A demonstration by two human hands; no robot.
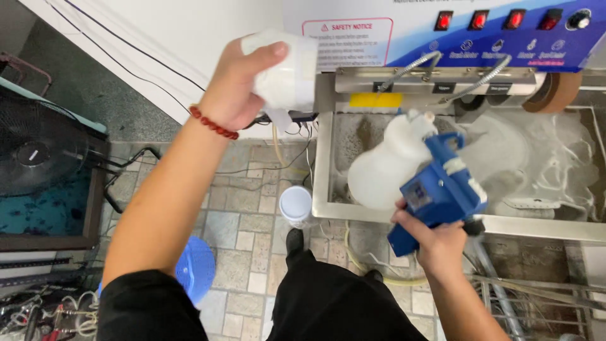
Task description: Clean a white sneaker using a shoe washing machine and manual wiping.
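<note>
Two hands are busy. One left hand (237,85), wearing a red bead bracelet (213,123), is closed around one white container (287,69) held up near the machine's left edge. One right hand (435,243) grips the handle of one blue spray gun (442,192), whose white bottle (385,164) hangs over the steel basin's (322,164) front left corner. Four red switches (492,19) glow above.

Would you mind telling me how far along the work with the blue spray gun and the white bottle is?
Done: the machine's red switches are lit and foam lies in the metal basin. In hand: the right hand grips the blue spray gun with its white tank; the left hand holds up a white bottle. Left: both remain held, apart.
</note>
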